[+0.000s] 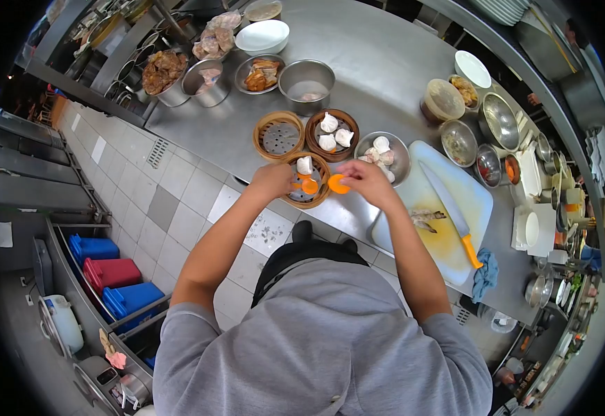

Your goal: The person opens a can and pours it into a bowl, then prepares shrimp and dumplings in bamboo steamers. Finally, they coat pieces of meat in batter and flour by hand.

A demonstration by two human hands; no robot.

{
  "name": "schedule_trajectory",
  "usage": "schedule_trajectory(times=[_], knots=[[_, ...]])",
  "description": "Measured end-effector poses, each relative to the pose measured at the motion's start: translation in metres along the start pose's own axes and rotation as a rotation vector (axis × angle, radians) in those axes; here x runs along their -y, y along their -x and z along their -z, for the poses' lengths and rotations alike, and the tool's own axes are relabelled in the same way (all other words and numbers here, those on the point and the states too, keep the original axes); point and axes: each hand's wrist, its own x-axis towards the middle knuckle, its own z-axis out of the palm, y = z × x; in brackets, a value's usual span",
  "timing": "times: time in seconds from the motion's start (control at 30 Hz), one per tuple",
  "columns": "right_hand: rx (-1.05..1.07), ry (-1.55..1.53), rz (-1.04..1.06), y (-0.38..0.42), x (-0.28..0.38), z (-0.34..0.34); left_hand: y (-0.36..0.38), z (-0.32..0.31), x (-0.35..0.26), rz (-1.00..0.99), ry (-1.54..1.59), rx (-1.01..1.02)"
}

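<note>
My right hand [368,182] pinches a round orange carrot slice [338,184] just beside the front bamboo steamer basket [320,201]. Over that basket's left rim is my left hand [273,182], its fingers closed with a bit of orange, apparently another carrot slice, at the tips. Inside the front basket lie a carrot slice [309,186] and a white bun [304,165]. Behind it, one steamer basket [256,135] shows only its perforated base, while a darker one [355,119] holds several white buns [329,123]. A metal bowl [405,163] near my right hand contains more pale pieces.
On the right, a white cutting board [479,197] carries a large orange-handled knife [455,208] and pale, dark-tipped pieces [425,218]. A blue cloth [484,279] lies beside it. Bowls of meat [164,72] line the back left, with more bowls [458,142] at right.
</note>
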Motion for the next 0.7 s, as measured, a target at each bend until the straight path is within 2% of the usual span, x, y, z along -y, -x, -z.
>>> schedule_trajectory(times=[0.07,0.17,0.2,0.3,0.37,0.4,0.43,0.5,0.57,0.7], knots=[[-0.040,-0.056,-0.045,0.023,-0.004,0.027,-0.013,-0.005,-0.007,0.027,-0.172,0.029],[-0.197,-0.086,-0.092,0.066,-0.007,0.070,-0.016,-0.001,-0.009,0.004,-0.103,-0.006],[-0.241,-0.123,-0.117,0.082,-0.007,0.085,-0.016,-0.002,-0.004,-0.119,-0.044,-0.045],[-0.365,-0.243,-0.170,0.120,-0.014,0.116,-0.012,0.018,0.000,-0.240,0.299,0.194],[-0.473,-0.299,-0.178,0.145,-0.020,0.138,-0.017,0.015,0.005,-0.158,0.342,0.249],[-0.511,-0.314,-0.164,0.158,-0.029,0.151,-0.017,0.018,-0.002,-0.136,0.223,0.221],[-0.557,-0.323,-0.150,0.168,-0.044,0.165,-0.033,-0.011,0.022,-0.200,0.068,0.051],[-0.697,-0.327,-0.138,0.196,-0.058,0.200,-0.023,-0.006,0.000,-0.081,-0.077,-0.025],[-0.851,-0.328,-0.142,0.214,-0.063,0.233,-0.012,-0.001,-0.018,0.000,-0.134,-0.077],[-1.165,-0.375,-0.033,0.235,-0.090,0.315,-0.003,-0.014,-0.028,0.005,-0.109,-0.214]])
